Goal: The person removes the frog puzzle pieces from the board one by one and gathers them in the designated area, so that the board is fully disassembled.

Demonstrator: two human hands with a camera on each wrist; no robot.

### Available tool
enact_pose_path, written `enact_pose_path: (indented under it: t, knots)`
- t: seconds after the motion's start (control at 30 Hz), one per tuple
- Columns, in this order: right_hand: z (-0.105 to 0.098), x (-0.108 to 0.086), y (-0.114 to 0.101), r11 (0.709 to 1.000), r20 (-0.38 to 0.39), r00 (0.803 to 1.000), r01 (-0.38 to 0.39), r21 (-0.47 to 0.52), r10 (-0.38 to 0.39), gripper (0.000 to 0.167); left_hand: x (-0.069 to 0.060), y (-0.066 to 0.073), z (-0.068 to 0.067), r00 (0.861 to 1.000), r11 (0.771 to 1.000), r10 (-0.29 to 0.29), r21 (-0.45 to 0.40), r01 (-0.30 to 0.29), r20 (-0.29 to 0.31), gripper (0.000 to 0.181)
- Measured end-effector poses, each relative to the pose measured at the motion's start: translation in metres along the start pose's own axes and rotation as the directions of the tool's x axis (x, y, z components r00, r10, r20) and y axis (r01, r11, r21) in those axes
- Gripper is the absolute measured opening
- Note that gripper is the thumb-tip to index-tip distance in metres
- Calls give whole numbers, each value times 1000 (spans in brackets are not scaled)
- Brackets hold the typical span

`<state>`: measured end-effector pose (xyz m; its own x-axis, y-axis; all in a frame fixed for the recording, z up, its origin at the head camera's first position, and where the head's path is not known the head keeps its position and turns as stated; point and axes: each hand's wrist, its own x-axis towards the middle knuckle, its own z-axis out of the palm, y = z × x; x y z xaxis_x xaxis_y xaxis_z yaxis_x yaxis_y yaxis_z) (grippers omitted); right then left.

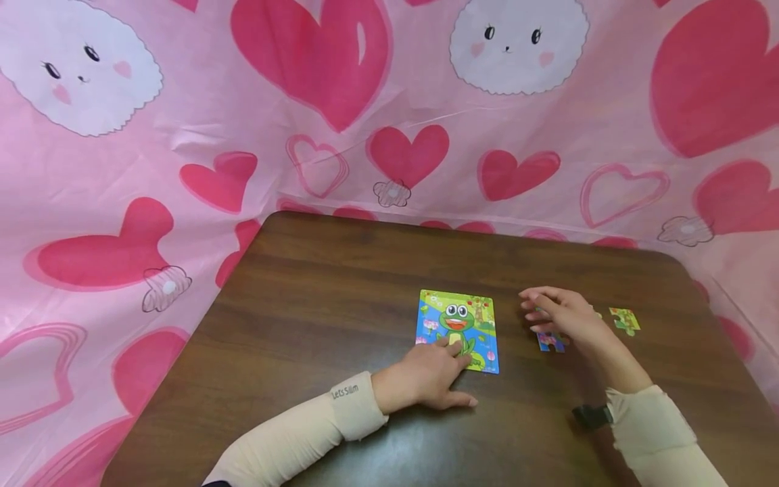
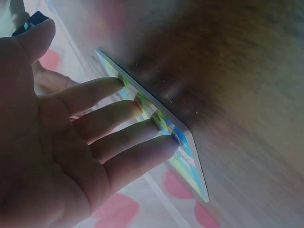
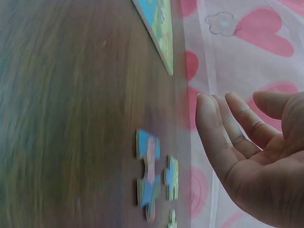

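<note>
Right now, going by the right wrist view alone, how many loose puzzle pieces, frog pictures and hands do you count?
Loose puzzle pieces: 3, one cut off by the bottom edge
Frog picture: 1, cut off by the top edge
Right hand: 1
Total: 5

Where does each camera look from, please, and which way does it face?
Head: worn on the head, facing forward and down at the frog puzzle and loose puzzle pieces; left hand, right hand and forearms show.
Left wrist: worn there, facing the frog puzzle past left palm and fingers.
Right wrist: worn there, facing loose puzzle pieces and the frog puzzle; right hand shows.
Both wrist views share the frog puzzle.
</note>
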<state>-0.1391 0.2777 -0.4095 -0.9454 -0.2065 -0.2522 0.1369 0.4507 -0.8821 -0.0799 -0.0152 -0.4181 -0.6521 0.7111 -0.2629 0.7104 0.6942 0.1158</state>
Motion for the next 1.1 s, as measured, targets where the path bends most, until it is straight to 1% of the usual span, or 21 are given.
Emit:
enact_pose_path:
  t: [0.2, 0.3, 0.43, 0.77, 0.83, 1.1]
  knots:
    - [11, 7, -8, 1000, 19, 1000, 12, 28, -13, 58, 1, 0, 0, 1000, 1000, -8, 10, 8, 2, 73]
    - [16, 11, -11, 999, 27, 1000, 9, 46, -10, 57, 2, -1, 1, 1000, 1000, -11, 7, 11, 8, 73]
    - [25, 17, -14, 999, 44, 999, -1, 46, -1, 55, 2, -2, 1, 1000, 1000, -12, 1, 12, 11, 73]
    - [53, 32, -19, 998, 121, 993, -19, 58, 12, 48, 2, -2, 1, 1000, 1000, -1, 0, 1, 11, 72]
    - [58, 35, -20, 998, 132, 991, -17, 58, 9, 48, 3, -2, 1, 1000, 1000, 0, -2, 0, 13, 72]
    - [77, 44, -24, 997, 183, 982, 29, 67, -41, 46, 2, -2, 4, 1000, 1000, 3, 6, -4, 5, 72]
